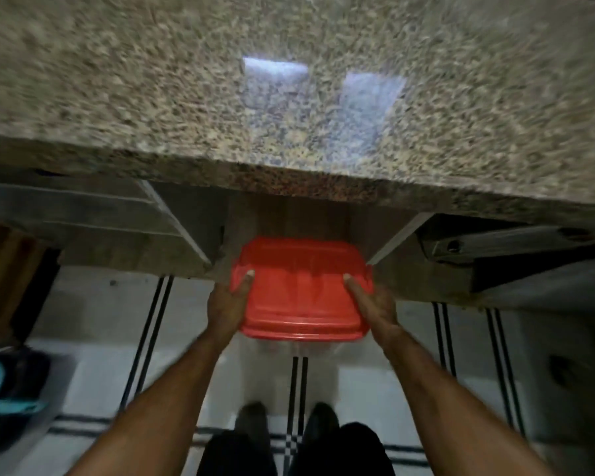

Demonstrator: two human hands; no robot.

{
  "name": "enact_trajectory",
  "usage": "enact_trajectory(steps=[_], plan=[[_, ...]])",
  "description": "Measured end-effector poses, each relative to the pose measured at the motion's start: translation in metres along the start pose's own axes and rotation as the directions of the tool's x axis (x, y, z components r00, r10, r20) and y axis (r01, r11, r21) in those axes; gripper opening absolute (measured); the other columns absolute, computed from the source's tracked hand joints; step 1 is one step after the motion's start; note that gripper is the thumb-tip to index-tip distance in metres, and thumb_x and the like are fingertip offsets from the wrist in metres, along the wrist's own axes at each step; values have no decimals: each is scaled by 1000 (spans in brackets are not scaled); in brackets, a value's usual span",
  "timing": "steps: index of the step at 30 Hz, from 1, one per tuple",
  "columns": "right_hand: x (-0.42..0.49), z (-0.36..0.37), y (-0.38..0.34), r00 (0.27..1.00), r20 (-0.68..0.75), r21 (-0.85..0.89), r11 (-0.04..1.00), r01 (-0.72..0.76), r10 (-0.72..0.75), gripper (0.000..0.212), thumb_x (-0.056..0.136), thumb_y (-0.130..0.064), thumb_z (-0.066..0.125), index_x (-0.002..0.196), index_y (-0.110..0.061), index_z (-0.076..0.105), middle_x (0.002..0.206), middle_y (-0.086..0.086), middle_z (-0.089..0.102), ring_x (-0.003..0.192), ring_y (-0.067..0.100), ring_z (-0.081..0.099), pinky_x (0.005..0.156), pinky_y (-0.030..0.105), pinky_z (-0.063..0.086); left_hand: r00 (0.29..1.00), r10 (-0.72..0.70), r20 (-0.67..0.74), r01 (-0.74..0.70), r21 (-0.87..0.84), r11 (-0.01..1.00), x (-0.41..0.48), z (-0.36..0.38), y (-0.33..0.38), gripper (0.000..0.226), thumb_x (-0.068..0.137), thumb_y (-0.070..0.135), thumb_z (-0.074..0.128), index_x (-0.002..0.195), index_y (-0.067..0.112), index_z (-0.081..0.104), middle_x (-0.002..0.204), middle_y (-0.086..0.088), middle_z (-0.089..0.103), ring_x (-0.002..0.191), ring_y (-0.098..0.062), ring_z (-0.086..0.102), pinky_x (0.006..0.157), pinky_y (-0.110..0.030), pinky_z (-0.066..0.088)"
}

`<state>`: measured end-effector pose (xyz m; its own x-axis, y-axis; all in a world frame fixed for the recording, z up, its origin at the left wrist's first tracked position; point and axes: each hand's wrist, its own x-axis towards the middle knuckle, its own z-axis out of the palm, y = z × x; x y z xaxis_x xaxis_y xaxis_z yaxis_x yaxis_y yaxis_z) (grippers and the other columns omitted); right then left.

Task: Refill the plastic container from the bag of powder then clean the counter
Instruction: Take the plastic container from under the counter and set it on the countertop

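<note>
Both hands were clamped on the container [299, 304]. The left hand [228, 304] held its left side and the right hand [371, 309] its right side, with the thumbs lying on the red lid [299, 259] and the fingers hidden under the rim. The container hung between the hands over the floor [354, 389], just in front of an open cupboard [289, 221] beyond the fingertips. The main risk was probably the stone table [323, 187], whose thick edge jutted out above and just beyond the hands, so a straight lift could have knocked the lid against its underside. The grip also seemed to sit high, near the lid. If the lid was only loosely pressed on, the weight of the body might have pulled free and dropped towards the shoes [282, 424] directly below the hands. The body under the lid looked clear but was blurred, so what it held, if anything, could not be told. No bag of powder was in view.
</note>
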<state>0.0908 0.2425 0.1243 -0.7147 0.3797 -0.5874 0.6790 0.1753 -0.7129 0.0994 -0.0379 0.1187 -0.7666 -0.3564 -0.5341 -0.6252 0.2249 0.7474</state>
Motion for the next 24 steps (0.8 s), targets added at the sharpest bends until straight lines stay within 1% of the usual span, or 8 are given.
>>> enact_trajectory(steps=[3, 8, 11, 13, 17, 19, 22, 24], plan=[[-81, -34, -33, 997, 78, -36, 999, -12, 14, 73, 73, -70, 79, 121, -17, 66, 102, 3, 77, 89, 23, 77, 85, 41, 64, 999, -43, -16, 43, 36, 998, -68, -52, 30, 76, 78, 85, 57, 107, 17, 72, 98, -5, 76, 88, -24, 74, 80, -37, 59], [-195, -87, -109, 991, 121, -89, 994, 68, -57, 82, 65, -80, 76, 120, -20, 67, 101, 3, 78, 85, 21, 79, 77, 44, 67, 997, -66, -48, 63, -66, 996, -172, -126, 103, 72, 75, 82, 66, 109, 18, 67, 94, -3, 76, 80, -21, 76, 70, -38, 63], [-243, -114, -158, 986, 88, -103, 983, 152, -143, 78, 67, -80, 74, 111, -15, 74, 95, 3, 79, 82, 19, 78, 59, 25, 61, 992, 20, -121, -29, -72, 997, -211, -165, 156, 51, 84, 64, 72, 92, 15, 64, 83, 3, 68, 73, -16, 66, 59, -28, 46], [-264, -127, -191, 975, 63, -91, 972, 217, -212, 81, 63, -83, 72, 102, -13, 77, 88, 2, 80, 81, 19, 78, 59, 24, 58, 989, 93, -118, -106, -112, 988, -221, -188, 190, 48, 83, 60, 76, 85, 13, 63, 76, 3, 65, 66, -14, 61, 56, -28, 42], [-287, -143, -265, 948, 76, 42, 950, 308, -310, 87, 59, -83, 80, 108, -12, 73, 95, 7, 81, 83, 25, 80, 80, 48, 66, 962, 259, -89, -273, -210, 939, -225, -229, 266, 57, 77, 62, 79, 90, 7, 68, 80, -7, 74, 63, -16, 66, 57, -29, 50], [-294, -150, -301, 919, 69, 52, 922, 384, -387, 73, 66, -78, 79, 107, -19, 68, 97, 7, 78, 85, 26, 79, 81, 49, 65, 941, 328, -82, -339, -239, 910, -223, -241, 303, 71, 69, 71, 78, 95, 5, 70, 84, -12, 78, 66, -19, 72, 58, -31, 55], [-286, -160, -345, 897, 43, 81, 896, 437, -441, 77, 63, -83, 76, 114, -26, 63, 104, 5, 77, 88, 25, 79, 80, 49, 66, 921, 380, -87, -390, -212, 896, -209, -245, 352, 84, 61, 85, 75, 100, 11, 71, 87, -9, 80, 77, -26, 78, 72, -44, 63], [-273, -166, -376, 876, 24, 83, 874, 479, -482, 57, 72, -75, 75, 104, -29, 61, 103, 4, 75, 88, 24, 78, 81, 49, 66, 911, 405, -73, -411, -221, 884, -195, -238, 385, 82, 63, 83, 75, 105, 12, 69, 90, -8, 81, 79, -27, 79, 77, -48, 65]])
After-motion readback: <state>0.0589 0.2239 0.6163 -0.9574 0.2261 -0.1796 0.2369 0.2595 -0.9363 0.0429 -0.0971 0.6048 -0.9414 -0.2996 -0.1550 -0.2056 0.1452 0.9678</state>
